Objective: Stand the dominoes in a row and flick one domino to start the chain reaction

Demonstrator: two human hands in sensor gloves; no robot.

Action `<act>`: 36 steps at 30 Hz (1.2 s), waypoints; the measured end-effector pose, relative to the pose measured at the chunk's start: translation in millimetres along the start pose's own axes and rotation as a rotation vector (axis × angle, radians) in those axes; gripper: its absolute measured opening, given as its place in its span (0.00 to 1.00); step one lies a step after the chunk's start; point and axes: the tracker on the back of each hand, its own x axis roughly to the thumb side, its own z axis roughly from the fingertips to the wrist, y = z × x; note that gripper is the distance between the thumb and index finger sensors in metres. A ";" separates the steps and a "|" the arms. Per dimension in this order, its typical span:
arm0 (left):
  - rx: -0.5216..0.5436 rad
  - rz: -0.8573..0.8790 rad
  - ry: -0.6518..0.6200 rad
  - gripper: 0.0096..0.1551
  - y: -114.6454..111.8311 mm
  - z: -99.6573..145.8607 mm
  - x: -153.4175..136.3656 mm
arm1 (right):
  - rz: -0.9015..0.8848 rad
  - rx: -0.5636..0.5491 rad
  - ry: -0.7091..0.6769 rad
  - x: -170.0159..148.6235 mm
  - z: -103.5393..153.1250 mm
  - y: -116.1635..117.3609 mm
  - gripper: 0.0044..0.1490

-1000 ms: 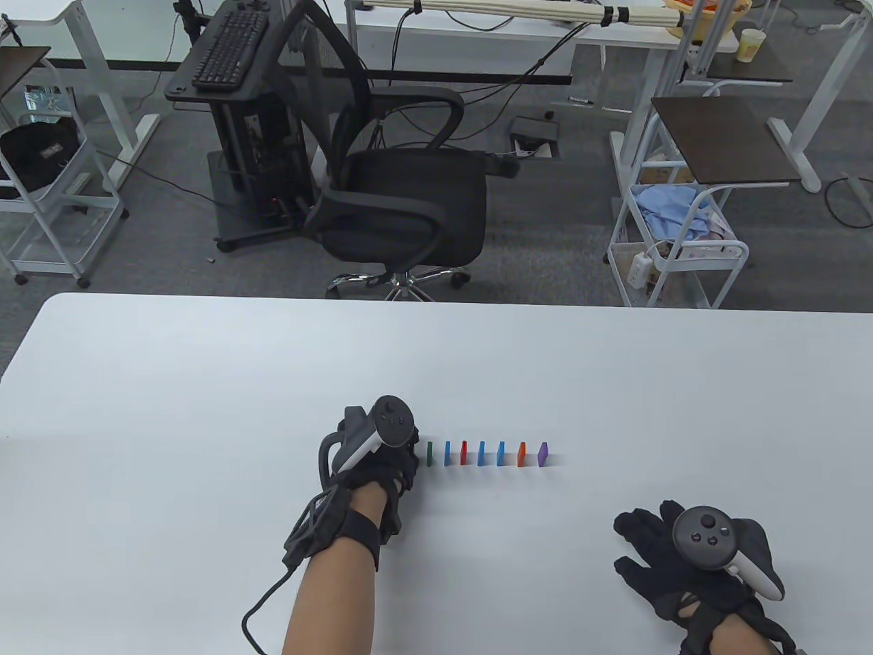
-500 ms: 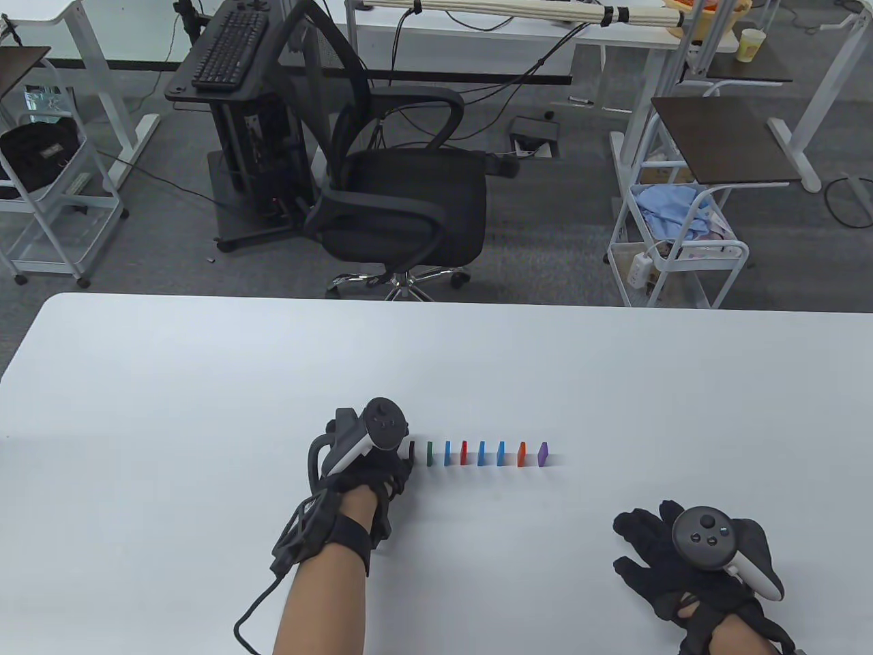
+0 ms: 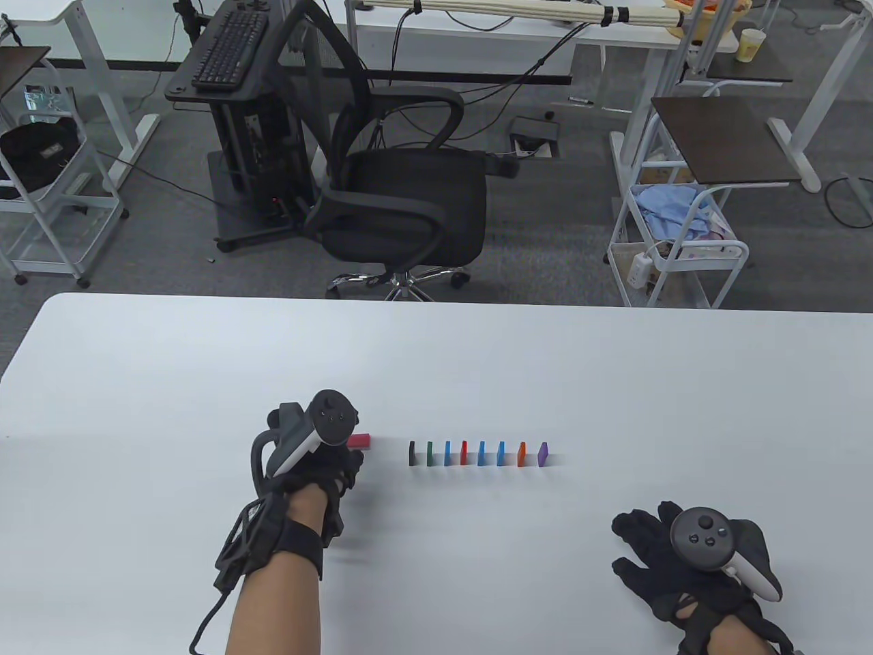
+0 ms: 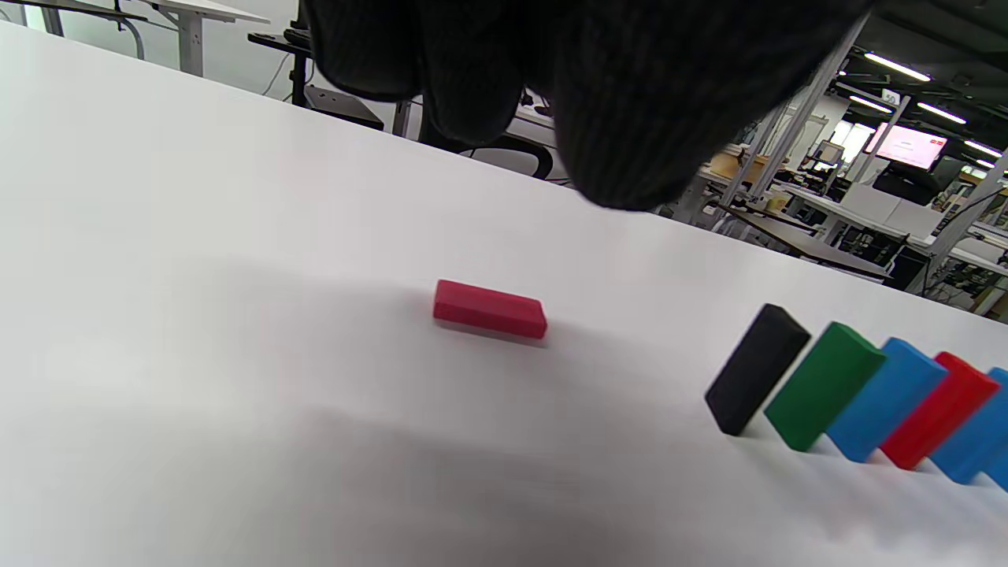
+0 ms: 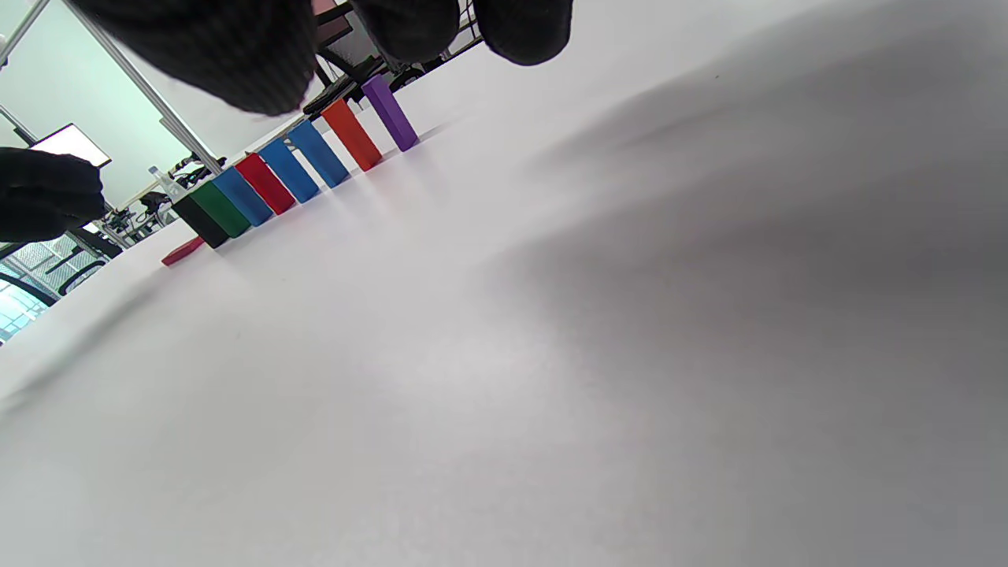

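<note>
A row of several dominoes stands upright on the white table (image 3: 204, 382): black (image 3: 412, 453) at the left end, then green (image 3: 430, 454), blue, red (image 3: 464, 452), two more blue, orange (image 3: 522, 454) and purple (image 3: 543, 454). One more red domino (image 3: 360, 441) lies flat left of the row, also seen in the left wrist view (image 4: 490, 309). My left hand (image 3: 346, 471) hovers just beside and above it, fingers (image 4: 630, 118) loosely curled and holding nothing. Over at the near right, my right hand (image 3: 638, 546) rests flat on the table with spread fingers, well apart from the row (image 5: 291, 169).
Beyond the table's far edge stand a black office chair (image 3: 402, 205), a white wire cart (image 3: 675, 252) and desks. A cable (image 3: 204, 621) trails from my left wrist across the near table.
My left hand let go of the black domino, which now stands at the row's left end, and drew back to the left. That uncovered the flat red domino. The right hand stayed put.
</note>
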 end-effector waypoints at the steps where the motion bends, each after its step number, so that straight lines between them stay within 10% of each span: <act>1: 0.002 -0.005 0.006 0.41 0.1 -0.4 -2.2 | 0.001 0.001 0.000 0.2 -0.1 0.3 0.41; 21: -0.167 -0.199 0.052 0.47 -58.4 -47.5 20.2 | 0.003 0.002 0.017 -1.9 -0.4 0.0 0.41; 36: -0.059 -0.358 0.042 0.38 -56.1 -54.4 36.1 | 0.005 0.006 0.022 -2.5 0.1 -0.3 0.41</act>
